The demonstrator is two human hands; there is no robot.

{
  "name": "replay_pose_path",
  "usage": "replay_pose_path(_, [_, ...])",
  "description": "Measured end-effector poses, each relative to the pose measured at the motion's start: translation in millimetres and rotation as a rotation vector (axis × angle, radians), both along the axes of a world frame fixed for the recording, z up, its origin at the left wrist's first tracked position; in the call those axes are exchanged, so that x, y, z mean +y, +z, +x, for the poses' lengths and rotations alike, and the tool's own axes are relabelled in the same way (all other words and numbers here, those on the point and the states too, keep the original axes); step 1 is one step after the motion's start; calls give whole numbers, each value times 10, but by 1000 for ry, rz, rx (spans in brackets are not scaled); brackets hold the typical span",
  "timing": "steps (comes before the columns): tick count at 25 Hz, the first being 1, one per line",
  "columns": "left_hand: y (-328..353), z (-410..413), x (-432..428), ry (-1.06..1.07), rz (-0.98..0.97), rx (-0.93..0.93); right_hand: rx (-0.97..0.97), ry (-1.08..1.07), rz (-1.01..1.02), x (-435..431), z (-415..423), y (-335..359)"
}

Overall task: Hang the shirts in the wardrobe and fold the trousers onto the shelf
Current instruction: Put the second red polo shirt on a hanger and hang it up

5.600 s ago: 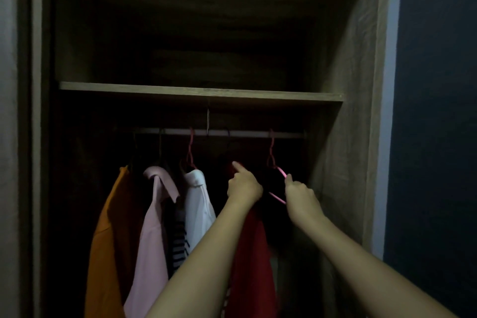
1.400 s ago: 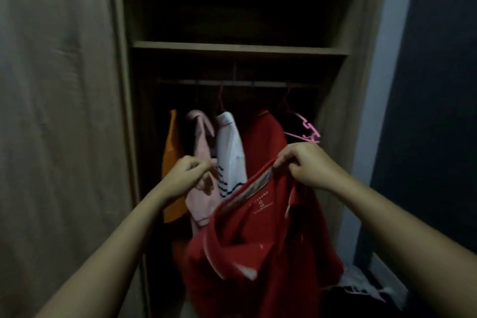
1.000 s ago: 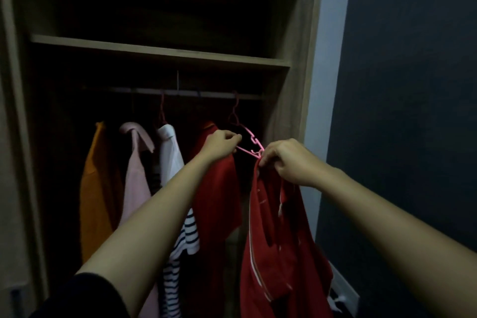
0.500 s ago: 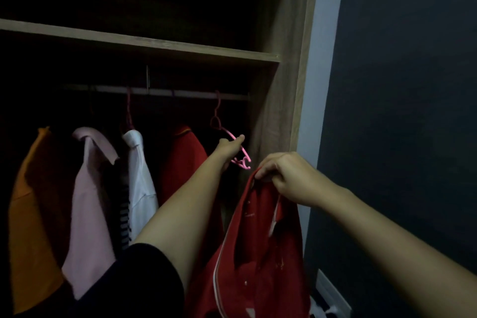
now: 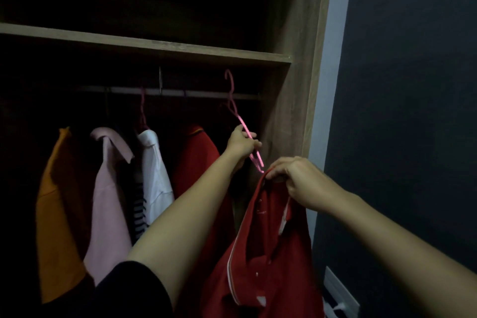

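Observation:
My left hand [image 5: 242, 144] grips a pink hanger [image 5: 241, 121] by its sloping arm; the hook is raised above the wardrobe rail [image 5: 196, 93], at the right end. My right hand [image 5: 296, 181] pinches the collar of a red shirt [image 5: 268, 253], which hangs down below it just in front of the wardrobe's right side. The hanger's lower tip comes close to that collar. Hanging on the rail are an orange shirt [image 5: 59, 209], a pink shirt [image 5: 108, 204], a white shirt with a striped part [image 5: 152, 178] and another red shirt [image 5: 196, 162].
A wooden shelf [image 5: 154, 46] runs above the rail, dark above it. The wardrobe's right side panel [image 5: 296, 85] stands close to both hands. A dark wall [image 5: 413, 111] fills the right. Something white [image 5: 335, 302] lies low by the wall.
My left hand has lifted the pink hanger so its hook now stands above the rail. My right hand keeps holding the red shirt's collar near the hanger's tip.

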State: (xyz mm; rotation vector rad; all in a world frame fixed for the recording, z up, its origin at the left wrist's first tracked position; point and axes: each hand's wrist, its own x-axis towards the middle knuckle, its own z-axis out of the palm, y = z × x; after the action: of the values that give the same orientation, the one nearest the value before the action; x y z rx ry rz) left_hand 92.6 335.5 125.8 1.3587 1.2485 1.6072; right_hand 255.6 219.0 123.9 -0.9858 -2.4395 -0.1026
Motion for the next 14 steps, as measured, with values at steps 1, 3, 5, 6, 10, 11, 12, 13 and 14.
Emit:
replay_pose_path(1, [-8,-17,-141,30,-1,-27,-12,-4,9,-20,-31,-23])
replay_pose_path(3, [-71,-128,-417,87,-8,-77,-18,-18,2,-81,-94,-75])
replay_pose_path(5, [-126,-313,-737,73,-38,-108,-20,-38,-27,-162,-159,-151])
replay_pose_path(6, [-162,-435,-910,74,-65,-116,-29,-47,-44,-208,-193,-212])
replay_pose_path(10, [-251,-1109,-1765,271,-105,29,-126,-68,-78,-360,-397,-484])
replay_pose_path(11, [-279,-1296,-1980,329,-80,61,-144,-78,-80,-369,-441,-532])
replay_pose_path(12, [-317,-1478,-2180,360,-59,68,-147,-101,-80,-369,-477,-560])
replay_pose_path(13, [-376,-1679,-2411,386,-36,86,-136,-136,-86,-401,-515,-575])
replay_pose_path(14, [-444,-1879,-2627,407,-16,142,-117,-182,-92,-423,-541,-571])
